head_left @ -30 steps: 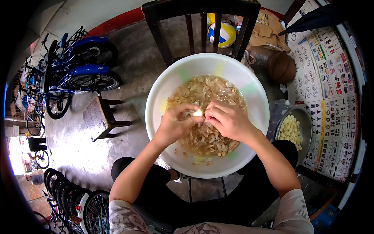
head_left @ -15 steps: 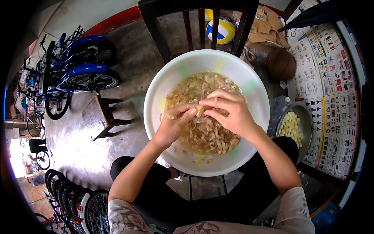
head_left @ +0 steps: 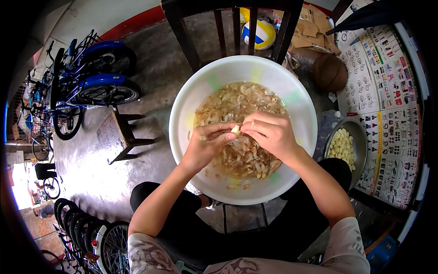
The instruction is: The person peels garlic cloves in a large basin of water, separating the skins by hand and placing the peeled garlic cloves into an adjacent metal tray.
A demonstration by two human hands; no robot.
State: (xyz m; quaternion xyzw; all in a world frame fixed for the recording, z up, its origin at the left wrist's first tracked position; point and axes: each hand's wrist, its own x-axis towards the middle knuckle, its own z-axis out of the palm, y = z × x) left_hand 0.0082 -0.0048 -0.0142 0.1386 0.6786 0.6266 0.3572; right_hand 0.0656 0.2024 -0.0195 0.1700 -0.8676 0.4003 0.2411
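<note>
L hand (head_left: 203, 142) and R hand (head_left: 270, 131) both hang over the mid of the white basin (head_left: 185, 96), wrists coming in over its near rim. The pale clove (head_left: 236, 129) sits abt. centre of the basin, above the wet brown skins (head_left: 246, 157), pinched btwn L thumb and forefinger, so L hand is the nearer one & has the hold. From L fingertips it pokes out toward the basin's R side; from R fingertips it lies just to the L, w/ little or no gap. Its long axis seems to slant from the basin's near-L to far-R, approx., but part is hidden under the L digits. R fingers are bent, tips drawn together at the clove's R end; can't tell if they grip it, a bit of skin, or nothing. Beyond the basin's R rim, a metal bowl (head_left: 363, 139) holds a heap of peeled cloves (head_left: 341, 147), well apart from both hands, R hand being closer. Past the basin's far rim stands a dark chair (head_left: 182, 41).
</note>
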